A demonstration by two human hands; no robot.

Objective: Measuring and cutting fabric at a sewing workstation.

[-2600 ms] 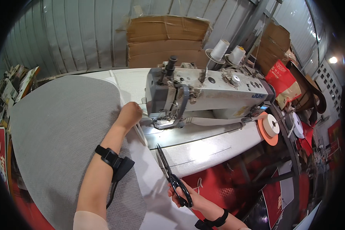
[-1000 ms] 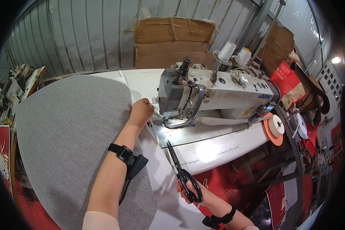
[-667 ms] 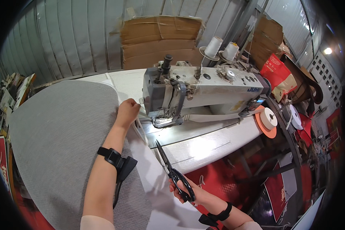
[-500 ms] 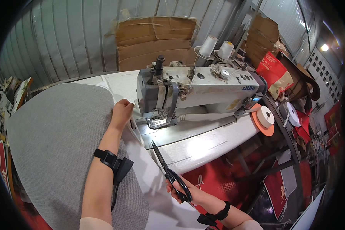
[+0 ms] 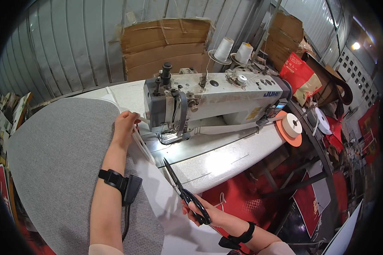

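— Two hands busy?
— Yes. The left hand (image 5: 124,126) pinches a white fabric strip (image 5: 141,144) beside the off-white sewing machine (image 5: 208,100); the right hand (image 5: 204,211), fingers curled shut, grips black-handled scissors (image 5: 184,192) near the tabletop's (image 5: 225,159) front edge.

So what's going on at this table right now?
A person sits at an industrial sewing machine. Their left hand rests at the edge of a large grey fabric, pinching a white strip beside the needle area. Their right hand holds black scissors, blades closed and pointing toward the machine. Two thread cones stand behind it.
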